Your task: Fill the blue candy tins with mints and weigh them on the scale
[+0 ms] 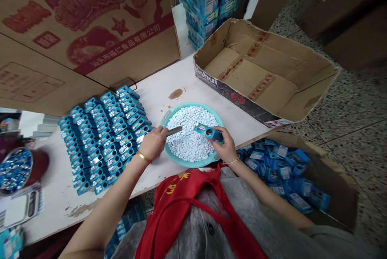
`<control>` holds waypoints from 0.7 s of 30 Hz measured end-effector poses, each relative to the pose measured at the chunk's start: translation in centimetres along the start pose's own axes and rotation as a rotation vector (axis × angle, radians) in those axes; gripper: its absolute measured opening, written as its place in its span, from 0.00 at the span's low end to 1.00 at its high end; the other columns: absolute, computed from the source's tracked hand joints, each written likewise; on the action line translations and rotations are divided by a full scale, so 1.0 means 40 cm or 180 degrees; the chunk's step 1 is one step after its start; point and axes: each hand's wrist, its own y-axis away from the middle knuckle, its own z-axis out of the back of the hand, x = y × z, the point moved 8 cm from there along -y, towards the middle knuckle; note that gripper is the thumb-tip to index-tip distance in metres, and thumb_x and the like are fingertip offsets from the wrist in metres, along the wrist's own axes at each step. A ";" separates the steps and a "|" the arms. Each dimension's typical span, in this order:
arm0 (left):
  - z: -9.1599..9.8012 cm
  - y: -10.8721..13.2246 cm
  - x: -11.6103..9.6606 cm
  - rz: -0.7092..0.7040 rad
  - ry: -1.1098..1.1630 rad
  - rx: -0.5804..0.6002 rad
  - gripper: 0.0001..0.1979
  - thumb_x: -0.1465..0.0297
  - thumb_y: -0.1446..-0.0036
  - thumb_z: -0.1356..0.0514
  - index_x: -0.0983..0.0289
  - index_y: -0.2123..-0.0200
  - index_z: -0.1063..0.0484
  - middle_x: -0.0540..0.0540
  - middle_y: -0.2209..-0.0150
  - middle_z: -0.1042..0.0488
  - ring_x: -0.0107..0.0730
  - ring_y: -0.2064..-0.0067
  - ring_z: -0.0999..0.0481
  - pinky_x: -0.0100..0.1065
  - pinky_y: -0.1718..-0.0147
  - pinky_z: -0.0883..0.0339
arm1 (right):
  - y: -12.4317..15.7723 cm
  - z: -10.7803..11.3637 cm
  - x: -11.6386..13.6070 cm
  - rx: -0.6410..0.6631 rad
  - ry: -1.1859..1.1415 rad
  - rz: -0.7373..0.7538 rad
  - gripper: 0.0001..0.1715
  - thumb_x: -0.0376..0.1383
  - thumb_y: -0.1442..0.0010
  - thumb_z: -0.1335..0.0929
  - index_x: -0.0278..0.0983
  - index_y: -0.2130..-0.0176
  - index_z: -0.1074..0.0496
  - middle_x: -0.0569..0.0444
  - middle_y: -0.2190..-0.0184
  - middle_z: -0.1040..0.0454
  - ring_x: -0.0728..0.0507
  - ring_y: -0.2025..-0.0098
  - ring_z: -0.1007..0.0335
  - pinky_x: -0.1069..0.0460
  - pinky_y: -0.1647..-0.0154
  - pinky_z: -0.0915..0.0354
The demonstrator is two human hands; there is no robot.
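My left hand [153, 143] is closed on the handle end of a flat metal scoop [174, 130], whose tip is over the candies. Small white candies [192, 146] fill a round turquoise basin [185, 163] on the table. My right hand [225, 145] grips a small blue box [208, 132] above the basin's right side; a dark round hole shows in its top. Left of the basin stand several rows of similar blue boxes [104, 140], close to my left hand.
A low open carton [242, 101] sits at the back right, beside stacked blue packs [203, 7]. Large cartons [121, 55] stand behind the rows. Blue boxes [282, 170] fill a carton at lower right. A red tub [38, 164] of wrapped pieces is far left.
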 end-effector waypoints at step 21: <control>-0.230 -0.128 -0.069 -0.0594 0.1900 -0.0239 0.15 0.71 0.40 0.47 0.64 0.49 0.37 0.59 0.55 0.29 0.36 0.55 0.29 0.38 0.53 0.34 | 0.032 0.078 -0.051 -0.0652 -0.0057 -0.0507 0.22 0.43 0.48 0.27 0.39 0.56 0.33 0.53 0.62 0.28 0.43 0.61 0.31 0.46 0.56 0.32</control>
